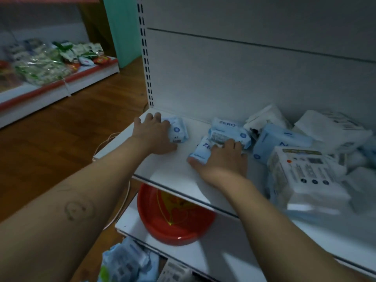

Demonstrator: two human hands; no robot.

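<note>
Small blue packet (178, 131) at 11 o'clock on the white shelf (173, 171): my left hand (153, 135) curls over its left end, thumb along the near edge. ZERO packet (200, 151) at 12 o'clock: my right hand (221, 159) clasps it, thumb at its near end. Heaped packs (305, 165) at 2 o'clock. Red basin (173, 222) below, 6 o'clock.

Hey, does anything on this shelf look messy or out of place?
Yes. Right of the right hand, which grips a ZERO pack, the white and blue packs lie in a tumbled, tilted heap. The left hand holds a small blue pack standing apart.
</note>
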